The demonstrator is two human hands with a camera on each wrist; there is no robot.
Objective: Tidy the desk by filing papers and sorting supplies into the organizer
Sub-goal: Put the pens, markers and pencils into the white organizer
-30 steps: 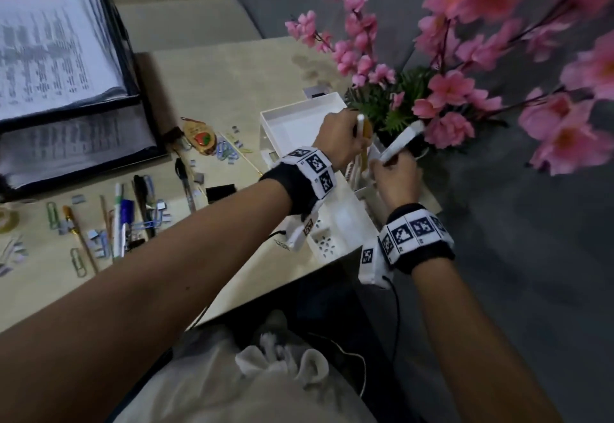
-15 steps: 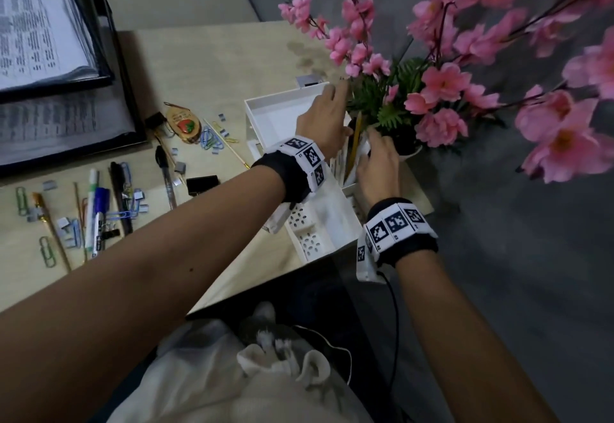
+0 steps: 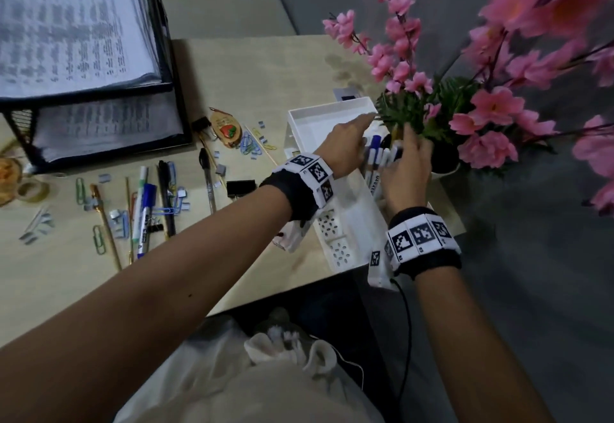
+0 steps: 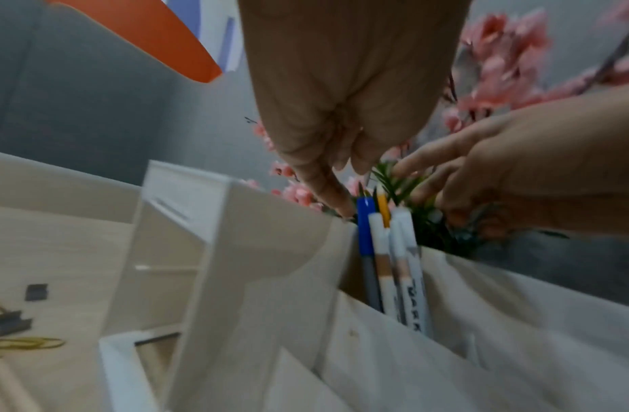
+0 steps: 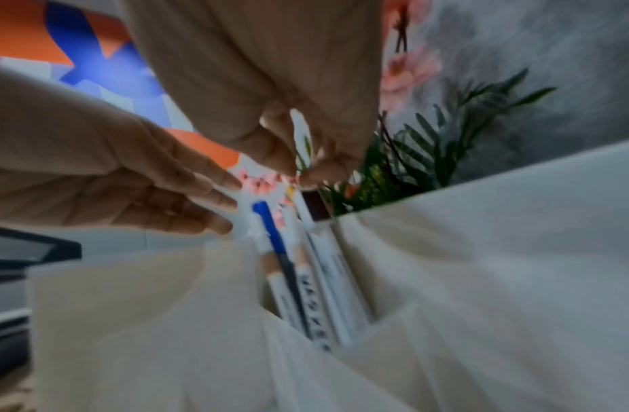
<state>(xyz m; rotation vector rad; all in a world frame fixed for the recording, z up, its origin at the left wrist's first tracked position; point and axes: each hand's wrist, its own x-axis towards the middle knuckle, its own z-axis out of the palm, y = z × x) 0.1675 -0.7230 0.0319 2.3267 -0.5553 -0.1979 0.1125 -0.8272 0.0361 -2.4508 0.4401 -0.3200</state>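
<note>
White desk organizer (image 3: 349, 220): at worktop (image 3: 265, 67) edge, beside flower pot (image 3: 443, 160). Markers (image 3: 377, 160) upright in its rear compartment. Left hand (image 3: 345, 143): fingers straight, together, above markers. Right hand (image 3: 407, 170): fingers loosely spread, holding nothing. Pens, paper clips (image 3: 247, 145) loose on worktop.

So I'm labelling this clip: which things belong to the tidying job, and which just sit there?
Job:
white organizer
markers in it
loose pens
paper clips
binder clip
paper tray
both hands, left, right

Bystanders:
pink flower plant
tape roll
</note>
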